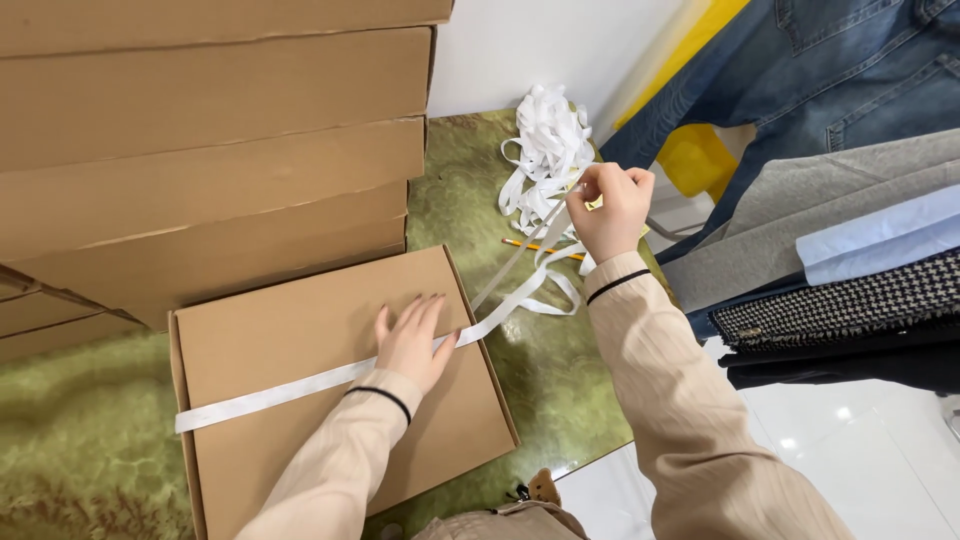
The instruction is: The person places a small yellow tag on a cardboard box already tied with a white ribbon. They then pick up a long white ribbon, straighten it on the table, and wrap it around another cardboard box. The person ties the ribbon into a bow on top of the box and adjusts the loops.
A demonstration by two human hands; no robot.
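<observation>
— As I look down from the head camera, I see the white strap already lying across the lid of the flat cardboard box, from its left edge to its right edge. My left hand rests flat on the lid, fingers spread, and presses the strap down.

— And the other hand?

— My right hand is lifted above the table, fingers closed on the strap and pulling it tight. I judge that the first pass over the top is done, but I see no knot and no crossing yet, so the tying is still open work.

— Where does the strap come from?

— It runs on to the loose pile of white strap on the green tablecloth, beyond a yellow pencil.

— Is there room to move?

— Not much on the left: the stack of cardboard boxes stands just behind the flat one. The table edge is near the box's right corner, and hanging clothes are close beside my right arm.
</observation>
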